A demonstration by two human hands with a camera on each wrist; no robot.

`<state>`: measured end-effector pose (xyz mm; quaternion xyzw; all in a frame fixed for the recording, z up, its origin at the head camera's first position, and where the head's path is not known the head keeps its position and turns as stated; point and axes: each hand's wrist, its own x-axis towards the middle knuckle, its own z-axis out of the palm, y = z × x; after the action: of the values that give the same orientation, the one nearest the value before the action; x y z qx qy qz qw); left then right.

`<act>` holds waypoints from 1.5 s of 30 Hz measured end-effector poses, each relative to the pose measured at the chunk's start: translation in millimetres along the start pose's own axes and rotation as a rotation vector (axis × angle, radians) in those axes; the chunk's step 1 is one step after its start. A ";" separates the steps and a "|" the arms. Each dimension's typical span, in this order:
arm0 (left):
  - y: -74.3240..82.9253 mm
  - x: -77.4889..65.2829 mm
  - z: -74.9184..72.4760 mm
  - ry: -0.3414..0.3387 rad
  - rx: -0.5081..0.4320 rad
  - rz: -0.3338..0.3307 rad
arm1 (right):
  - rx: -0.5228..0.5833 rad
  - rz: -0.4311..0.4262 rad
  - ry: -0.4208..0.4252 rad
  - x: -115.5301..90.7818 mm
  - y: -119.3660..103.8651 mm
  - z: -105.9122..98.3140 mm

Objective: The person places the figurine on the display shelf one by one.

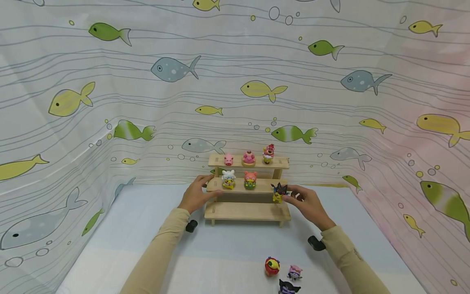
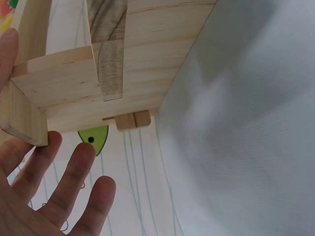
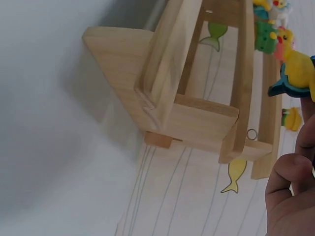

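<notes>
A three-tier wooden display shelf (image 1: 247, 211) stands on the table. My left hand (image 1: 198, 192) grips the left end of its middle tier; in the left wrist view the thumb and fingers (image 2: 42, 157) lie around the plank end (image 2: 23, 115). My right hand (image 1: 306, 204) pinches a yellow figurine with a dark spiky top (image 1: 278, 192) at the right end of that tier. The right wrist view shows its yellow body (image 3: 298, 73) at the edge. On the middle tier sit a white-hooded figurine (image 1: 228, 179) and a pink-hooded figurine (image 1: 250, 180).
The top tier holds a pink pig figurine (image 1: 229, 159), a round pink figurine (image 1: 248, 158) and a red-hatted figurine (image 1: 268, 154). Near the front lie a red-and-yellow figurine (image 1: 272, 266), a small pink-and-purple figurine (image 1: 295, 272) and a black-eared figurine (image 1: 289, 287). A fish-print curtain (image 1: 227, 94) surrounds the table.
</notes>
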<state>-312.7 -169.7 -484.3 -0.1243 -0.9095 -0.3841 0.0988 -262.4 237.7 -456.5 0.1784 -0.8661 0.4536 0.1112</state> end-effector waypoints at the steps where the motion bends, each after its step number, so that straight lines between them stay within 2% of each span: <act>1: 0.4 -0.2 -0.2 0.002 0.000 0.000 | -0.003 0.005 0.000 2.0 -1.0 -0.1; 14: 1.3 0.4 -0.3 0.007 0.010 -0.005 | -0.024 0.005 -0.033 35.0 -4.8 6.6; 25: -2.9 0.6 2.3 0.001 0.023 -0.009 | -0.013 0.009 -0.041 51.2 1.1 14.3; 35: -3.6 1.5 0.8 -0.006 0.011 -0.016 | -0.021 0.035 -0.071 51.4 2.8 15.7; 45: -4.0 2.0 1.4 -0.007 0.010 -0.009 | -0.022 0.042 -0.066 49.8 3.7 17.3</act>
<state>-316.0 -171.0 -487.4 -0.1209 -0.9124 -0.3794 0.0943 -309.8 215.0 -451.4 0.1740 -0.8778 0.4400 0.0751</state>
